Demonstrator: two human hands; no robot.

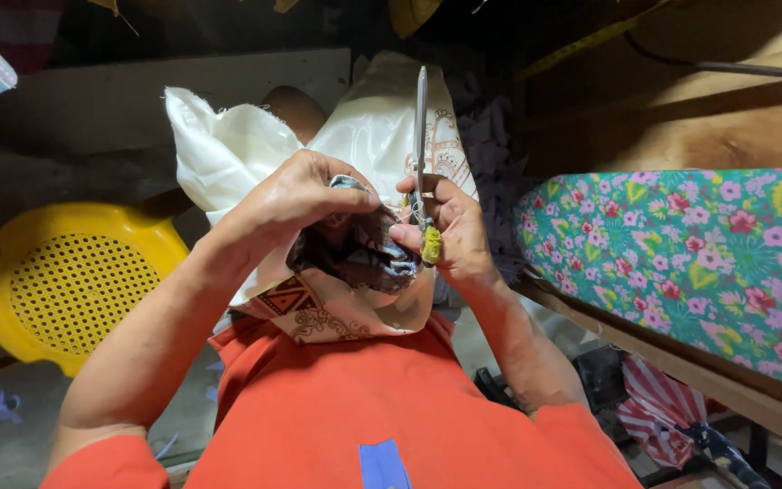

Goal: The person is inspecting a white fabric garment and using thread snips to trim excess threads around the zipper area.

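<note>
My left hand [296, 199] pinches a small dark patterned fabric piece [355, 249] at its upper edge. My right hand [450, 226] grips a pair of scissors [421, 136] by its yellow-wrapped handle, the closed blades pointing straight up beside the fabric. Under both hands a cream cloth [228, 149] with brown printed motifs is draped over my lap and knee. My orange sleeves and shirt fill the lower frame.
A yellow perforated plastic stool [65, 281] stands at the left. A table edge covered in green floral cloth [681, 244] runs along the right, with striped fabric [653, 407] under it. Wooden boards sit behind at upper right.
</note>
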